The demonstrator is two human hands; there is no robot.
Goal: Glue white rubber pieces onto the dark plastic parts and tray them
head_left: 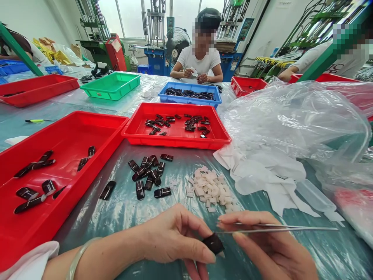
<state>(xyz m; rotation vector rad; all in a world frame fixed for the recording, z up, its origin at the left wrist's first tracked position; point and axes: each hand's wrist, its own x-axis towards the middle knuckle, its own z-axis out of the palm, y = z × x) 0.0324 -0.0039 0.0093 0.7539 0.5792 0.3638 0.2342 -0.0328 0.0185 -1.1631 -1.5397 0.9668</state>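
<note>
Left hand [175,237] pinches a small black part [213,244] between thumb and fingers; right hand [262,245] grips tweezers [276,228] — tips touching the part — above the desk [125,210].

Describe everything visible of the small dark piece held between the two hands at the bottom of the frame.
The small dark piece is glossy black, flat and roughly rectangular, like the loose pieces on the plastic-covered table. It looks like hard moulded plastic. The left hand pinches it between thumb and fingers, which cover its left end. It is held above the table, tilted. The tip of thin metal tweezers, held in the right hand, reaches its upper edge. Whether the tip touches it cannot be told.
</note>
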